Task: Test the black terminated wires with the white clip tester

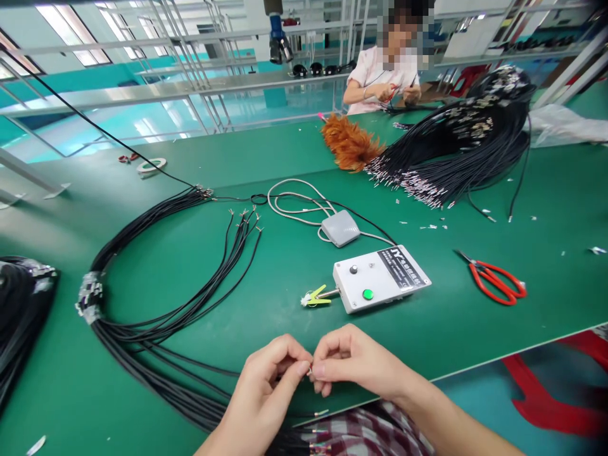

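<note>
Pinches fine wire ends (310,368) in left hand (268,386) and right hand (351,362), gripping the same tiny spot with thumb and fingers of each, low over the near edge of green table (280,316). Shows only a speck of red and white there; cannot tell strand count or whether bare.

Left of the hands, curves away as black cable bundle (164,396), bound with silvery wrap (90,294); fans out ahead-left into loose cable ends (244,220). Just ahead of the hands, JY-labelled box (370,285) with yellow-green clip (318,296); farther on, grey pedal switch (341,228). Off to the right, red-handled snips (498,282).

Could drop a strand if pinching too lightly; could kink or snap one if twisting or tugging too hard. May get pulled askew by the bundle's weight beside the left wrist. Might snag on the clip if reaching straight ahead
</note>
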`<action>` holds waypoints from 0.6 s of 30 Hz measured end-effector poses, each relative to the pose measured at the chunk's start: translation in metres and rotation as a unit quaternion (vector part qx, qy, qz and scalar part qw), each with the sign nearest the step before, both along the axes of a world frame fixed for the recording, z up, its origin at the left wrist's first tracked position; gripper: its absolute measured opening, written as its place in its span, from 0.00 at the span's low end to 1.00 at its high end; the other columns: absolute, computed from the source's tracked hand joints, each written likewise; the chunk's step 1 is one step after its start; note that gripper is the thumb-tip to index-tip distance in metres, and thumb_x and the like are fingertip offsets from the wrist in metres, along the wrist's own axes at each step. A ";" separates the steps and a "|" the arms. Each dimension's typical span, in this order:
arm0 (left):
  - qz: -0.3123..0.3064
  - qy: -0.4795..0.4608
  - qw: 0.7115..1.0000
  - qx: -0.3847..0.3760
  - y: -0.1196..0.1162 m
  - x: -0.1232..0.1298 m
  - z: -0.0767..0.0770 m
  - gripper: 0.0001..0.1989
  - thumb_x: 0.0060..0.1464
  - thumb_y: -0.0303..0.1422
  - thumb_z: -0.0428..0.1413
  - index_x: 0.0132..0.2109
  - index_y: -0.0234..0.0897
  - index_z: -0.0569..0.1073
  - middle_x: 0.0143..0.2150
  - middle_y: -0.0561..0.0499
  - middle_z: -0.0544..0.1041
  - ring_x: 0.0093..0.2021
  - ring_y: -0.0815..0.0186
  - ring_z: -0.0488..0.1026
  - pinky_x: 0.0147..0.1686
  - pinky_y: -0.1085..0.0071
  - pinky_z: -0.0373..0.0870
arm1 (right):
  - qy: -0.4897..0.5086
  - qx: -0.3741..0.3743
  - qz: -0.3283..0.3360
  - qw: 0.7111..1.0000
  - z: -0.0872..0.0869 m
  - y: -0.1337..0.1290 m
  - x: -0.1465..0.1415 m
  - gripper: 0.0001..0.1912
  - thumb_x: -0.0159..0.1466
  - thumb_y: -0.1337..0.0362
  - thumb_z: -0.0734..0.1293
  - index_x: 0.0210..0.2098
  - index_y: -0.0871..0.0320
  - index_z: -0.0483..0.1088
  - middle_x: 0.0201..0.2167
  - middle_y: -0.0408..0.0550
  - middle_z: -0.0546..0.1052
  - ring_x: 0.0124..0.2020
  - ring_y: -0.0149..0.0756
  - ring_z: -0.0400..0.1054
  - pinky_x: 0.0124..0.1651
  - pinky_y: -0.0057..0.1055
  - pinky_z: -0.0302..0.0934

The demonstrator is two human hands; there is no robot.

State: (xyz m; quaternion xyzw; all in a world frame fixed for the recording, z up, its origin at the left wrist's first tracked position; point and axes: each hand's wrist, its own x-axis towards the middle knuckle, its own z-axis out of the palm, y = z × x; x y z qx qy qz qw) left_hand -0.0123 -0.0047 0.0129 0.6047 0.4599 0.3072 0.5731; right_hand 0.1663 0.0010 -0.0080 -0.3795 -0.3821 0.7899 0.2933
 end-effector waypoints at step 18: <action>0.071 -0.162 0.968 -0.177 0.004 -0.005 -0.011 0.17 0.49 0.41 0.65 0.41 0.36 0.73 0.27 0.57 0.70 0.20 0.78 0.62 0.19 0.83 0.57 | 0.008 0.063 -0.189 0.980 -0.013 -0.017 -0.030 0.17 0.54 0.54 0.74 0.24 0.61 0.70 0.21 0.40 0.73 0.24 0.26 0.66 0.33 0.25 0.60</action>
